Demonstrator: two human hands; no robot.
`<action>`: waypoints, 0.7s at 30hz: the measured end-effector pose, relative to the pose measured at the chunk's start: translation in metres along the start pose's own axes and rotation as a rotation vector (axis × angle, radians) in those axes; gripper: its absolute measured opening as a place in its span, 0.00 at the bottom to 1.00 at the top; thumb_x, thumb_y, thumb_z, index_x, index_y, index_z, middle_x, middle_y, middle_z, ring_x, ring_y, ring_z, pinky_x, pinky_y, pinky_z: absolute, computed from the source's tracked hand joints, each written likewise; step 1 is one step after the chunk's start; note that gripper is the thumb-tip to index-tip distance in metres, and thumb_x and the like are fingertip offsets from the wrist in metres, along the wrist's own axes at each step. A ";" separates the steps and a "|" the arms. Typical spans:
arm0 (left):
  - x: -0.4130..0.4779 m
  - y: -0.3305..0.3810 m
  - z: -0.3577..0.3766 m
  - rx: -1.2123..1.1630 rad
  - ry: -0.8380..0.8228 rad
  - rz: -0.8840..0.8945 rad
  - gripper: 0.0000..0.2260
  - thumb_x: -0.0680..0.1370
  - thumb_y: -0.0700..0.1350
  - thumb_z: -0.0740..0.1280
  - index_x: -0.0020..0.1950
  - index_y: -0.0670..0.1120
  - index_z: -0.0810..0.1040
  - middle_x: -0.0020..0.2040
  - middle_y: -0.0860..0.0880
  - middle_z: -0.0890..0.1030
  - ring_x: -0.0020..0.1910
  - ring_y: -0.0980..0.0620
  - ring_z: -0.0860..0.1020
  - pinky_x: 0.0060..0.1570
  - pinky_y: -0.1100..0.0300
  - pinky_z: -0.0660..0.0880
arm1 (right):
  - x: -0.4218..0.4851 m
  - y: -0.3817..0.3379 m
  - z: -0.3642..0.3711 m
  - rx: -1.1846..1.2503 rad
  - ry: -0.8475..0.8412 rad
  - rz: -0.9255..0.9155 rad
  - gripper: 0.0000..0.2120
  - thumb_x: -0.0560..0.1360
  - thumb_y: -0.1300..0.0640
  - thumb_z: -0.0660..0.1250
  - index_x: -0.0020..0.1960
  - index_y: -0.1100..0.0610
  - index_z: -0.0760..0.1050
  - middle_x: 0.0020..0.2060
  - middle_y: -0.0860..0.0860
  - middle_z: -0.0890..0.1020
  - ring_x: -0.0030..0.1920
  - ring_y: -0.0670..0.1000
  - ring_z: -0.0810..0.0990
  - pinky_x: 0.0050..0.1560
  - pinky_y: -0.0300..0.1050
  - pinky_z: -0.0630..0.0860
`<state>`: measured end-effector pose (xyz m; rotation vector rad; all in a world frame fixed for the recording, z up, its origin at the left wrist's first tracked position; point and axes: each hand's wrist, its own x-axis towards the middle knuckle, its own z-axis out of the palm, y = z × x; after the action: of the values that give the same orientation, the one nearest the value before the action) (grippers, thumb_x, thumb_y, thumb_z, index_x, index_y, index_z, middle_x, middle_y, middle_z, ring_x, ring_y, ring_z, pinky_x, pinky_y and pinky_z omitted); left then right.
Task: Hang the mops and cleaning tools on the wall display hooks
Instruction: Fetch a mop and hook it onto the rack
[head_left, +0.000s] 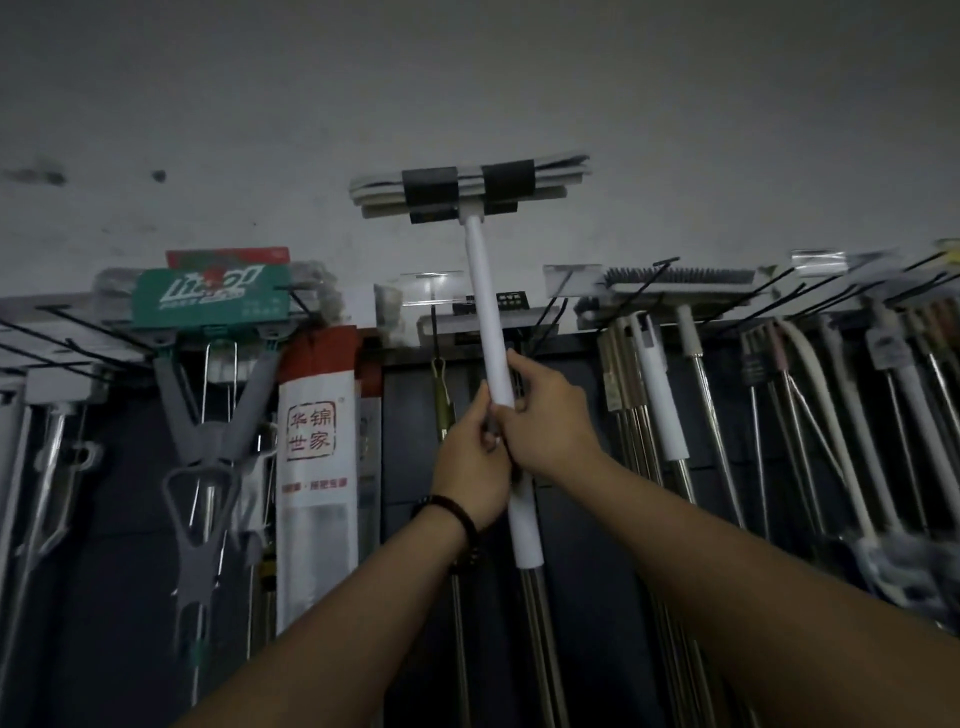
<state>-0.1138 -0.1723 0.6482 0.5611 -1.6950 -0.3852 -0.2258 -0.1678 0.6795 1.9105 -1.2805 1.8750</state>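
I hold a flat mop (487, 306) upright in front of the wall display, its white-sleeved handle rising through the middle of the view. Its flat head (470, 189), white with two dark bands, is lifted above the row of black wire hooks (550, 312). My left hand (475, 470), a dark bead bracelet on its wrist, grips the handle low down. My right hand (545, 415) grips the handle just above and beside it. Below both hands the white sleeve ends and a bare metal pole continues downward.
A grey twist mop with a green packaging card (208, 296) hangs at the left, beside a white and red bagged mop (317, 467). At the right hang a dark-bristled brush (680, 278) and several metal-handled tools (649, 410). A grey ceiling is overhead.
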 end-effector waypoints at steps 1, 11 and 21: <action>0.008 -0.005 0.006 0.025 0.004 -0.001 0.29 0.83 0.37 0.60 0.78 0.64 0.61 0.48 0.48 0.84 0.40 0.56 0.79 0.38 0.66 0.76 | 0.007 0.008 0.004 0.002 0.001 0.002 0.33 0.79 0.57 0.72 0.82 0.46 0.66 0.61 0.53 0.85 0.53 0.49 0.86 0.49 0.31 0.78; 0.028 -0.091 0.058 -0.067 -0.058 -0.203 0.26 0.85 0.36 0.60 0.78 0.60 0.66 0.49 0.46 0.85 0.46 0.50 0.83 0.51 0.53 0.83 | 0.011 0.092 0.038 0.009 -0.091 0.114 0.33 0.78 0.63 0.71 0.81 0.53 0.68 0.61 0.54 0.84 0.51 0.50 0.83 0.47 0.30 0.77; 0.012 -0.125 0.059 0.038 -0.023 -0.192 0.22 0.84 0.40 0.64 0.71 0.63 0.71 0.51 0.53 0.86 0.50 0.55 0.84 0.43 0.68 0.79 | -0.010 0.121 0.064 0.025 -0.083 0.131 0.30 0.81 0.62 0.68 0.81 0.49 0.64 0.60 0.53 0.80 0.52 0.48 0.82 0.55 0.43 0.83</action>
<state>-0.1542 -0.2855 0.5784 0.7528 -1.6783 -0.4990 -0.2573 -0.2801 0.6066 1.9806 -1.4466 1.8999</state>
